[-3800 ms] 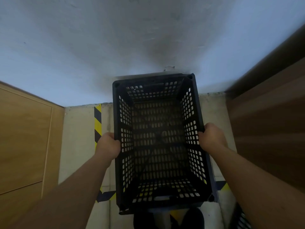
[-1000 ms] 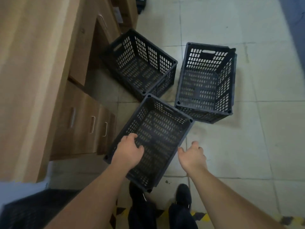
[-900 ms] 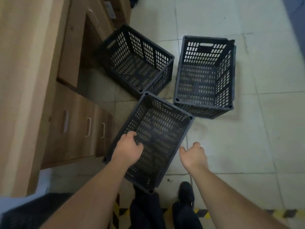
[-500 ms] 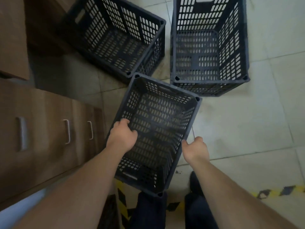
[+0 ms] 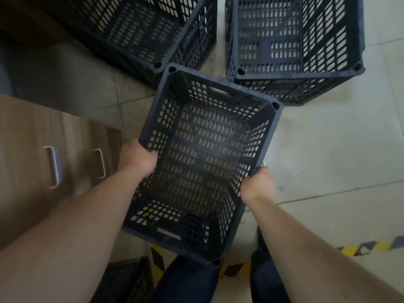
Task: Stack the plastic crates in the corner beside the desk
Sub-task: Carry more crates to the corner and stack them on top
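Perforated black plastic crate (image 5: 209,149), left hand (image 5: 136,159), right hand (image 5: 259,185) gripping rims

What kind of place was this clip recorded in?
Probably an office storeroom or workroom. Three black perforated crates stand on a pale tiled floor, yellow-and-black hazard tape marks the floor, and a wooden drawer unit with metal handles stands at the left.
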### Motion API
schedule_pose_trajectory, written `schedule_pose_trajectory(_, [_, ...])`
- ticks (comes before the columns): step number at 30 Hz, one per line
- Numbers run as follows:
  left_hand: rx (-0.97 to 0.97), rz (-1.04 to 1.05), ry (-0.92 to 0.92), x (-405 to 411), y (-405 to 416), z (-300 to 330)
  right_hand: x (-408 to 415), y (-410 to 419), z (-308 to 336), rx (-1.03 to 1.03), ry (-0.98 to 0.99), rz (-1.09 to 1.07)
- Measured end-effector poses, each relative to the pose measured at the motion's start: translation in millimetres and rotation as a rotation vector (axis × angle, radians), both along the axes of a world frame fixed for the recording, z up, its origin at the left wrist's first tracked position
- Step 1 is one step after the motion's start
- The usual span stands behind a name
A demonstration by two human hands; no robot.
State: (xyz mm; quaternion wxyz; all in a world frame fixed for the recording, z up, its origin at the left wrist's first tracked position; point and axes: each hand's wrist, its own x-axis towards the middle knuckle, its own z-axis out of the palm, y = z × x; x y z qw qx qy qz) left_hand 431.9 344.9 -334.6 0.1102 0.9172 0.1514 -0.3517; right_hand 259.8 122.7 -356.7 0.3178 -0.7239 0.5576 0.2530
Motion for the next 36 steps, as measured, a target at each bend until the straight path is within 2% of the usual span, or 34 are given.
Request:
schedule_pose_trajectory(9, [-0.094,0.094,0.027,-3,2,30,-9,-8,25,0.021,0.034,-0.015])
schedule_pose_trajectory(23, [-0.139,0.177,0.123,-73,1,161,-30,-53,164,-0.036,0.058,0.164])
schedule_pose_trajectory(32, [-0.183,0.455,0.135,-178,19,222,-50,-71,230,-0.042,-0.032,0.407])
schedule_pose_trajectory(36, [-0.249,0.639,0.086,-235,20,245,-60,-70,250,-0.072,-0.06,0.548])
